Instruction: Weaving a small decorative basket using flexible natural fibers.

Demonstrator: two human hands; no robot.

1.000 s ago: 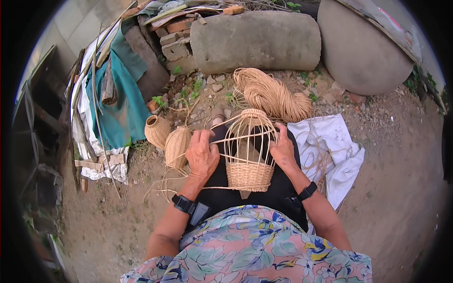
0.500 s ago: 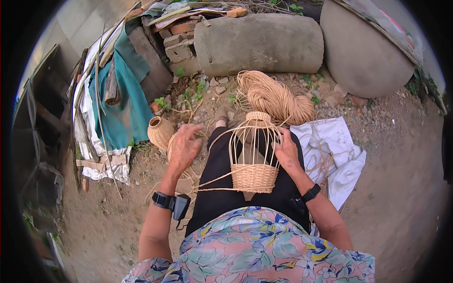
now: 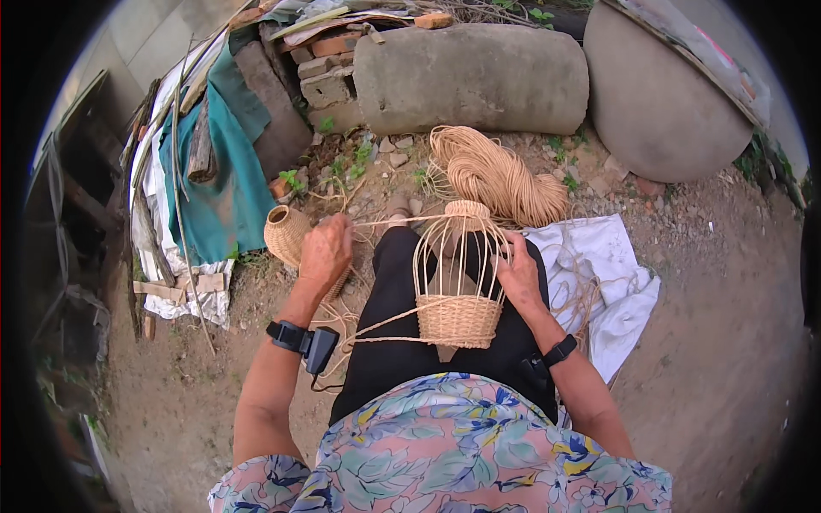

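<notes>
Too hard a pull from the left hand (image 3: 327, 250), closed on a strand (image 3: 410, 220), could skew the basket (image 3: 459, 322) that the right hand (image 3: 518, 275) grips.

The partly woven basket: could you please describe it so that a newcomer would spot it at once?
Find the black trousers mid-view. Over the lap, held by the right hand, is the basket. Only its lower part and narrow neck are woven, with open uprights between, unlike the closely woven jar-shaped basket at left.
</notes>
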